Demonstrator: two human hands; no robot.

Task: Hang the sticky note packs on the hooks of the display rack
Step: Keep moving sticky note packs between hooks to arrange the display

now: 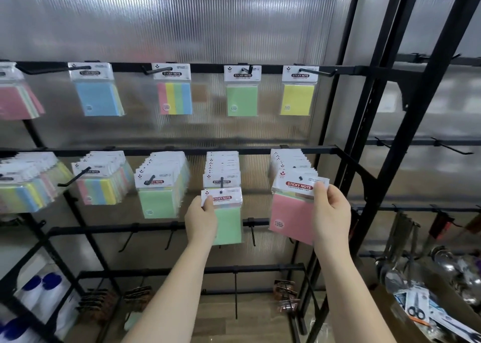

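Sticky note packs, green (227,219) pinched by our left hand (201,219) and pink (292,216) by our right hand (330,212), should slide hole-first onto the middle rail's (182,151) hooks.

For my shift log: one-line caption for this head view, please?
Left hand holds a green sticky note pack below its hook; right hand holds a pink pack at the neighbouring stack.

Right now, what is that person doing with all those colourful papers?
A person is stocking a rack with sticky note packs. The left hand pinches a green pack just below a full hook in the middle row. The right hand pinches a pink pack by its top card, up against the next hook's stack. Whether either pack is on its hook yet is hard to tell.
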